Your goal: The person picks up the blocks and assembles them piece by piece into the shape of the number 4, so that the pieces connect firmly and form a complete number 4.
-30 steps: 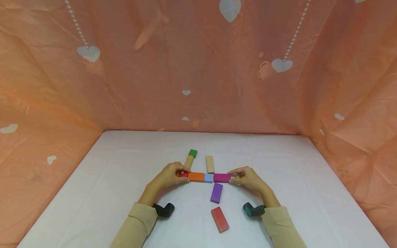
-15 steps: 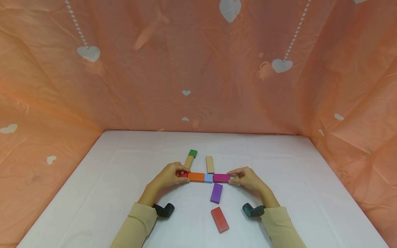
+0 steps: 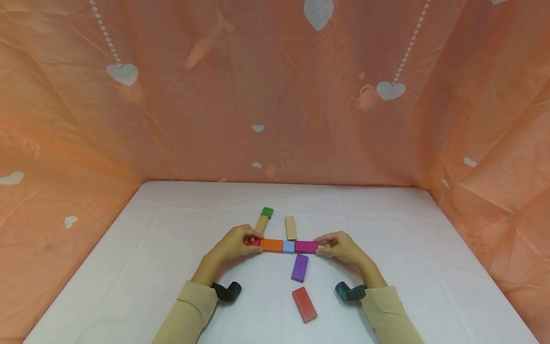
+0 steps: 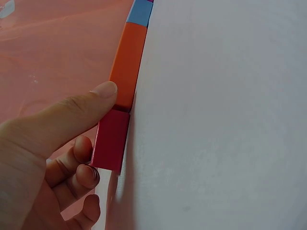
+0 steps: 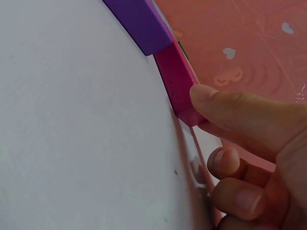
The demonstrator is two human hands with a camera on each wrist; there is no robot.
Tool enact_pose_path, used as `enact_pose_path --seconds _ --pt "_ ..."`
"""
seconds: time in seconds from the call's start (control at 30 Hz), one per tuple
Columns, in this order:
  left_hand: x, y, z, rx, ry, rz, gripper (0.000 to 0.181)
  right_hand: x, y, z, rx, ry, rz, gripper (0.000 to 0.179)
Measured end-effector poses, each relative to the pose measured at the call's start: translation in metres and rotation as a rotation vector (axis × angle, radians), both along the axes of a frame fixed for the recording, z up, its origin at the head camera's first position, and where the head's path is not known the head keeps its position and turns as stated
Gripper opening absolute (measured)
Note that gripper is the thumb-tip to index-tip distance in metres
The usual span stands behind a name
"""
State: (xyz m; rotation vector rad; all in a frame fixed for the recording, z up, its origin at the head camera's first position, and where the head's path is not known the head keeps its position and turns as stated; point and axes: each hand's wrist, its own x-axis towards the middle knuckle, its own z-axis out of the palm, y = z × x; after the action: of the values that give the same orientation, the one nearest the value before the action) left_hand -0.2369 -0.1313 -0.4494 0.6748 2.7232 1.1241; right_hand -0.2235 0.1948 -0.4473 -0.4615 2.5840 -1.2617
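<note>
In the head view, a row of blocks lies across the table: a dark red block (image 3: 254,242), an orange block (image 3: 271,246), a light blue block (image 3: 288,247) and a magenta block (image 3: 306,247). My left hand (image 3: 237,242) is at the row's left end, partly covering the red block. Its thumb touches the orange block's end, the index finger opposite. My right hand (image 3: 343,246) pinches the magenta block's right end between thumb and index finger. The magenta block meets the blue one. In the right wrist view, a purple block (image 5: 139,24) overlaps the magenta block.
Behind the row lie a plain wooden block (image 3: 290,228) and another wooden block (image 3: 261,223) with a green block (image 3: 267,212) at its far end. Nearer me is a light red block (image 3: 304,305). An orange curtain (image 3: 275,95) surrounds the white table (image 3: 172,215).
My right hand has slid the magenta block slightly left, and the narrow gap between it and the blue block has closed. My left hand stays where it was.
</note>
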Motion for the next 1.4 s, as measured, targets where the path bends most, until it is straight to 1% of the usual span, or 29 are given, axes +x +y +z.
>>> enact_pose_path --seconds 0.23,0.57,0.83,1.03,1.4 --pt "-0.0006 0.0004 -0.0002 0.007 0.000 -0.004 0.026 -0.0002 -0.0004 0.0003 0.004 0.009 0.010 0.035" --pt "0.0001 0.0000 0.0014 0.021 0.025 -0.030 0.026 0.0000 -0.0013 0.0017 0.015 0.030 0.016 0.036" --pt "-0.0006 -0.0002 -0.0003 0.018 0.030 -0.031 0.026 0.0005 -0.0018 0.0021 0.012 0.025 0.017 0.035" --pt "0.0013 0.0002 0.0020 0.017 0.033 -0.030 0.026 -0.0005 -0.0011 0.0010 0.007 0.036 0.023 0.035" --pt "-0.0008 -0.0008 -0.0015 0.004 0.027 -0.019 0.027 -0.0001 0.0004 -0.0003 -0.051 -0.008 0.038 0.038"
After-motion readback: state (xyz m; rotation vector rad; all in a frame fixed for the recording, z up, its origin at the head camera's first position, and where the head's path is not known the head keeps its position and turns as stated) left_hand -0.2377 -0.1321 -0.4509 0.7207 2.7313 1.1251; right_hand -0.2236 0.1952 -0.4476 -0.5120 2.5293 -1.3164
